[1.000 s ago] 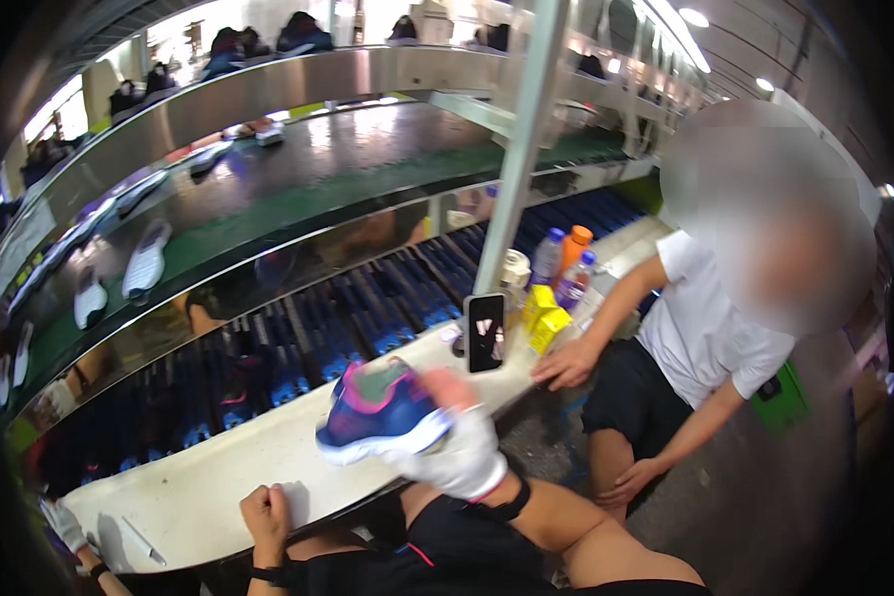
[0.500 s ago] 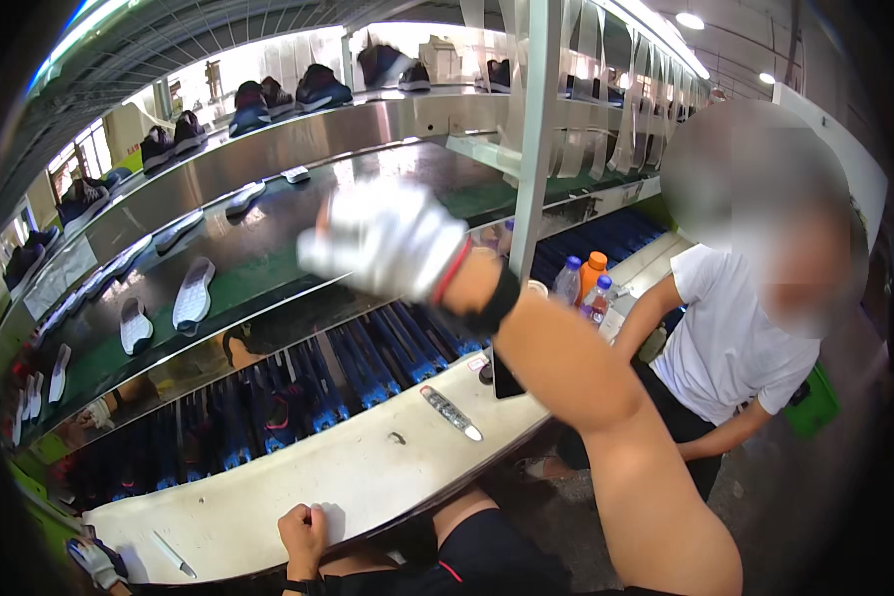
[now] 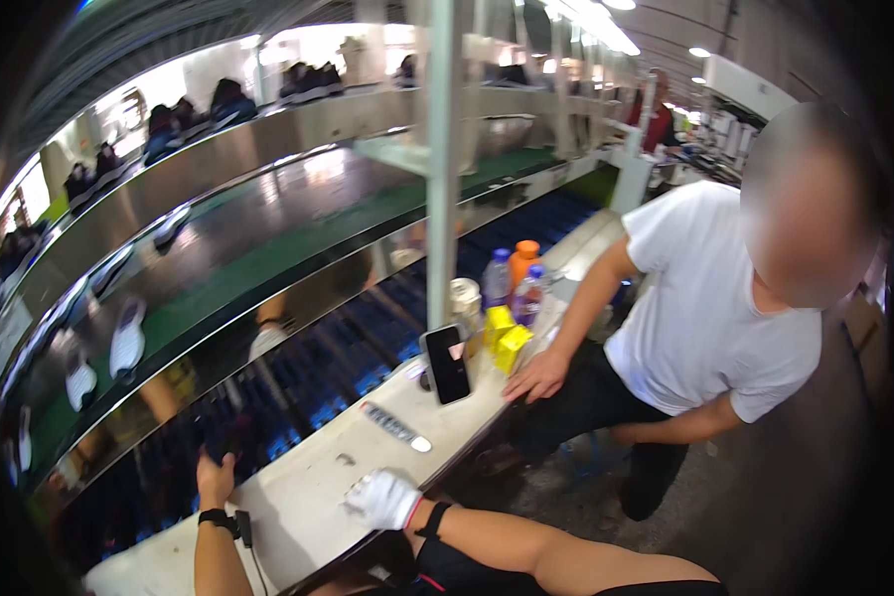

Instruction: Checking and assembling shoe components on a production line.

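Note:
My left hand (image 3: 216,478), bare with a black band at the wrist, reaches to the row of dark pieces with bright blue parts (image 3: 278,437) beyond the white worktable (image 3: 303,507). Its thumb shows, but the fingers are lost against the dark row. My right hand (image 3: 384,499) wears a white glove and rests low over the table's near edge. Its fingers are curled in, and nothing shows in them. Farther along the tabletop lies a slim grey patterned strip with a white end (image 3: 397,427).
A phone (image 3: 447,365) leans upright near a grey post (image 3: 441,199). Yellow boxes (image 3: 508,338), bottles (image 3: 524,261) and a cup stand past it. A co-worker in white (image 3: 715,298) rests a hand on the table edge. Shoe soles (image 3: 127,338) lie on the green belt (image 3: 298,238).
My gloved right hand has come down from in front of the belt to the table edge. My left hand has reached forward to the dark row. The view has swung right.

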The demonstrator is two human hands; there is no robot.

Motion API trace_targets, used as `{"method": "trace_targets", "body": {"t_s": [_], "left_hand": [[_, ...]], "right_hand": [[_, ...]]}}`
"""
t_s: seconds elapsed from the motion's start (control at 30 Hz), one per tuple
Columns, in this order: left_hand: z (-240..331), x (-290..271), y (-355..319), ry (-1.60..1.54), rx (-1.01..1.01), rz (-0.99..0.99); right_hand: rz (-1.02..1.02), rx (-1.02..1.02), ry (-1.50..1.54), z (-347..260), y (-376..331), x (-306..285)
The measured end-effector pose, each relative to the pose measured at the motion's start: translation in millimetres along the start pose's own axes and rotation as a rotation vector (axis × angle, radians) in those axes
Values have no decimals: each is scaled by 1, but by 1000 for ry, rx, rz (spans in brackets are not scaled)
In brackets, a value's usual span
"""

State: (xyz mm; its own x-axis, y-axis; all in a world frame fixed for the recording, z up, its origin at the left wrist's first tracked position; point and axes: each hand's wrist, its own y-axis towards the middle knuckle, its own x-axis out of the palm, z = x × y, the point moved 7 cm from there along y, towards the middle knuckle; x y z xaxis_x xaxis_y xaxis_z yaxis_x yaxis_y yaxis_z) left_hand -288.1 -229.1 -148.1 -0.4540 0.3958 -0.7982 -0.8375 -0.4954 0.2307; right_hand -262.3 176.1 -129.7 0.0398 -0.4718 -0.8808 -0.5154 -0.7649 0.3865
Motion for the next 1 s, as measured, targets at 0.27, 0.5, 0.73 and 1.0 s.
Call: {"method": "trace_targets", "body": {"t_s": [0.27, 0.5, 0.73, 1.0], "left_hand": [[-1, 40, 26, 207, -126, -102], [26, -23, -14, -61, 16, 230], [-8, -55, -146, -499, -161, -219], [144, -106, -188, -32, 452, 72]], "right_hand": [[161, -16, 5, -5, 2, -4], [205, -99, 32, -15, 7, -5], [216, -93, 201, 1, 23, -71], [535, -585, -10, -55, 199, -250]]}}
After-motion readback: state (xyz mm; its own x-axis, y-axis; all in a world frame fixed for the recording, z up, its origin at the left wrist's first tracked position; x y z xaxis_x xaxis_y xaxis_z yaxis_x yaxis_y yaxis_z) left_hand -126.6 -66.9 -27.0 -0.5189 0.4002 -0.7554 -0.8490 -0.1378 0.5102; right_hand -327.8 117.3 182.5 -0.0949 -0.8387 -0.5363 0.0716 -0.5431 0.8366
